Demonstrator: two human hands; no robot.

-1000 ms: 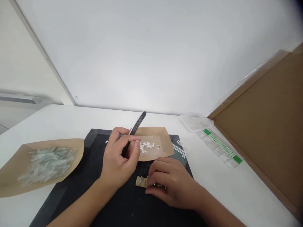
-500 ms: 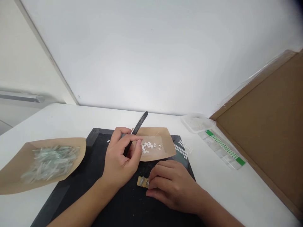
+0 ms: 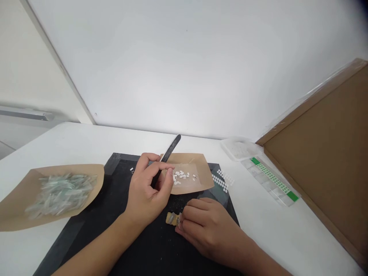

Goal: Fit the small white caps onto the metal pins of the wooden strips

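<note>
My left hand point(image 3: 149, 188) is closed around slim black tweezers point(image 3: 171, 148), their rounded end pointing up and away while the other end is mostly hidden in the hand. Thumb and forefinger meet at the near left edge of a brown paper tray point(image 3: 205, 177) holding small white oval pieces point(image 3: 181, 174). Lower right, my right hand point(image 3: 205, 224) has its fingers closed on the right part of a small yellow block point(image 3: 169, 219) on the black mat point(image 3: 161, 253). A greyish clear piece lies across the block's visible left end; my fingers cover the rest.
Left stands a larger brown paper tray point(image 3: 23, 191) heaped with clear, greenish strips point(image 3: 63, 193). Rows of white oval stickers point(image 3: 220, 182) lie at the mat's right edge. Beyond are a clear case with a green strip point(image 3: 274, 180), a clear plastic tray point(image 3: 240, 148) and a cardboard panel point(image 3: 322, 161).
My right fingers have shifted slightly left and bunched closer over the yellow block. My left hand keeps the tweezers in nearly the same pose. The view has tilted slightly.
</note>
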